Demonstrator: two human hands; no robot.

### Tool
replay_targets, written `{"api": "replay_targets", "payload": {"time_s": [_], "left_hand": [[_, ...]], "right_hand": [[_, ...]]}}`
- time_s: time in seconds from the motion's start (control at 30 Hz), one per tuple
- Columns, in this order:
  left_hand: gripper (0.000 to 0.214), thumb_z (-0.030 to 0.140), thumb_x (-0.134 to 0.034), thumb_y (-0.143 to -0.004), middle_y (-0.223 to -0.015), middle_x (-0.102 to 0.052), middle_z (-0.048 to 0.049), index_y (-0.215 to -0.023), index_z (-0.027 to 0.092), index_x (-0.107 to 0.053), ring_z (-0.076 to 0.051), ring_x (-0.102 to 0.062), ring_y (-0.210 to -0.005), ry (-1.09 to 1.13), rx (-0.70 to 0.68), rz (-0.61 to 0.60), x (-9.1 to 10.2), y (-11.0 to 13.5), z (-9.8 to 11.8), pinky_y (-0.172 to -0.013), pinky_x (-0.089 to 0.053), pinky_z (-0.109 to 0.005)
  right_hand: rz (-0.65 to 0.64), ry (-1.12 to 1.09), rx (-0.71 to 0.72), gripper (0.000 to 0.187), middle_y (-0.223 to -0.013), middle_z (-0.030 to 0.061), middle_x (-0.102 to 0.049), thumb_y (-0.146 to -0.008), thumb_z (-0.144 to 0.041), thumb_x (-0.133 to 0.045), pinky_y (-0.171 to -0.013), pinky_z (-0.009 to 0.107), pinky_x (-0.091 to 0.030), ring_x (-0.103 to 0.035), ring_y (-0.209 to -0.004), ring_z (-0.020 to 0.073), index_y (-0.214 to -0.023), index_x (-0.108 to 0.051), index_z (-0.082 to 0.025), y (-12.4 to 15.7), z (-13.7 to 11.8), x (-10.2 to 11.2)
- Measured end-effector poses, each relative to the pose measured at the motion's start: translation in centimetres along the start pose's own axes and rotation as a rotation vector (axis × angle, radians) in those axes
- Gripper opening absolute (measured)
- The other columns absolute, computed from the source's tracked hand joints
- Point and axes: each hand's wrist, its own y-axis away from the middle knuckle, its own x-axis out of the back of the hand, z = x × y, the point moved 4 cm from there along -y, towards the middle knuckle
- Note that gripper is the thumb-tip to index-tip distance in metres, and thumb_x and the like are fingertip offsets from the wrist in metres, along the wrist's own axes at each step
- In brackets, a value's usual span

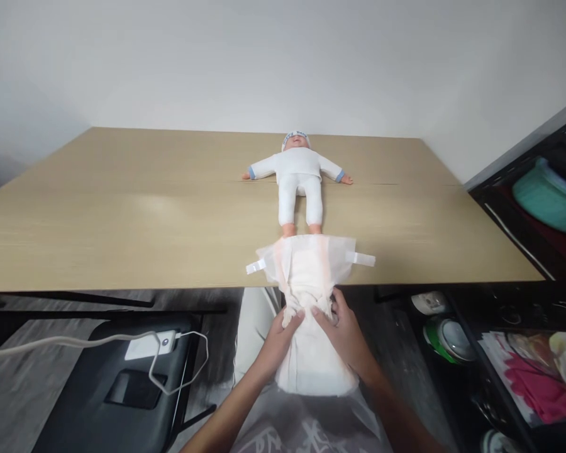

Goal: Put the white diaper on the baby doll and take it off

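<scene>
Your left hand [279, 340] and right hand [344, 330] grip the unfolded diaper [317, 365]. Tape tabs [363, 258] are not yet fastened.

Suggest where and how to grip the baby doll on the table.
Probably the torso, one hand from each side, just below the sleeves: the baby doll lies on its back with arms outspread, leaving its flanks exposed. Its legs point toward the person. Left hand and right hand both hold the diaper.
</scene>
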Motion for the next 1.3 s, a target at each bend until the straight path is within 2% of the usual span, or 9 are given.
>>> {"api": "replay_targets", "payload": {"time_s": [0.13,0.27,0.43,0.63,0.73,0.87,1.0,1.1,1.3], "left_hand": [[0.059,0.070,-0.080,-0.090,-0.135,-0.081,-0.0072,-0.132,0.030,-0.079,-0.036,-0.074,-0.130,-0.054,-0.025,-0.021,0.6,-0.8,-0.4,-0.123,-0.052,-0.051],[0.051,0.063,-0.074,-0.098,-0.142,-0.077,-0.0047,-0.141,0.035,-0.074,-0.033,-0.067,-0.140,-0.172,-0.082,-0.064,0.7,-0.7,0.0,-0.124,-0.050,-0.046],[0.033,0.056,-0.072,-0.101,-0.121,-0.079,-0.0074,-0.126,0.035,-0.078,-0.035,-0.071,-0.121,-0.557,-0.222,-0.058,1.5,1.1,2.8,-0.109,-0.056,-0.045],[0.041,0.041,-0.071,-0.103,-0.136,-0.077,-0.0062,-0.144,0.045,-0.072,-0.032,-0.072,-0.124,-0.889,-0.407,-0.207,3.7,3.5,10.4,-0.109,-0.059,-0.045],[0.049,0.032,-0.064,-0.107,-0.147,-0.072,-0.0067,-0.154,0.045,-0.064,-0.032,-0.066,-0.136,-1.096,-0.673,-0.206,4.5,-0.1,14.9,-0.117,-0.055,-0.050],[0.057,0.014,-0.050,-0.105,-0.161,-0.059,-0.0171,-0.161,0.026,-0.055,-0.036,-0.055,-0.150,-1.399,-0.928,-0.025,4.4,-10.3,19.4,-0.124,-0.046,-0.060],[0.092,0.010,-0.072,-0.091,-0.182,-0.030,-0.0202,-0.174,0.025,-0.036,-0.045,-0.031,-0.168,-1.692,-1.027,-0.145,2.0,-17.9,21.4,-0.130,-0.035,-0.065],[0.097,0.006,-0.077,-0.086,-0.188,-0.021,-0.0076,-0.171,0.038,-0.043,-0.042,-0.021,-0.173,-1.853,-1.119,-0.406,-0.6,-19.4,21.6,-0.137,-0.023,-0.062],[0.042,0.011,-0.062,-0.100,-0.164,-0.063,-0.0037,-0.133,0.032,-0.075,-0.036,-0.050,-0.157,-1.718,-1.208,-0.679,-3.4,-19.8,21.8,-0.127,-0.039,-0.054]], "right_hand": [[0.233,0.288,0.154,0.053,-0.100,0.0092,-0.076,-0.094,-0.058,-0.077,-0.085,0.051,-0.065,-0.075,-0.092,0.0333,-0.135,-0.063,-0.027,-0.2,0.2,1.4],[0.397,0.428,0.396,0.040,-0.116,0.0122,-0.072,-0.098,-0.046,-0.076,-0.087,0.057,-0.064,-0.070,-0.103,0.0363,-0.133,-0.063,-0.033,-0.9,-2.5,2.2],[0.072,0.606,0.668,0.053,-0.158,0.0120,-0.062,-0.105,-0.030,-0.064,-0.129,0.063,-0.046,-0.052,-0.153,0.0371,-0.157,-0.057,-0.031,-5.8,-6.5,-0.6],[-0.152,0.787,0.697,0.069,-0.179,0.0126,-0.042,-0.104,-0.016,-0.051,-0.137,0.062,-0.034,-0.036,-0.167,0.0328,-0.172,-0.044,-0.021,-10.2,-5.5,-3.3],[-0.137,0.801,0.697,0.071,-0.181,0.0104,-0.038,-0.103,-0.016,-0.052,-0.138,0.061,-0.031,-0.033,-0.169,0.0318,-0.173,-0.042,-0.025,-10.3,-4.8,-3.5],[-0.122,0.807,0.690,0.069,-0.180,0.0108,-0.039,-0.103,-0.016,-0.052,-0.138,0.060,-0.031,-0.035,-0.168,0.0323,-0.172,-0.046,-0.024,-10.1,-4.6,-3.6],[-0.125,0.792,0.687,0.071,-0.180,0.0105,-0.039,-0.102,-0.016,-0.053,-0.138,0.061,-0.032,-0.036,-0.167,0.0325,-0.172,-0.045,-0.025,-10.3,-4.6,-3.8],[-0.124,0.774,0.678,0.072,-0.179,0.0105,-0.042,-0.101,-0.016,-0.054,-0.137,0.063,-0.033,-0.037,-0.166,0.0328,-0.172,-0.046,-0.027,-10.4,-4.6,-3.9],[-0.148,0.785,0.654,0.064,-0.178,0.0121,-0.043,-0.104,-0.019,-0.053,-0.138,0.061,-0.034,-0.037,-0.166,0.0329,-0.168,-0.052,-0.022,-10.4,-4.9,-3.6]]}}
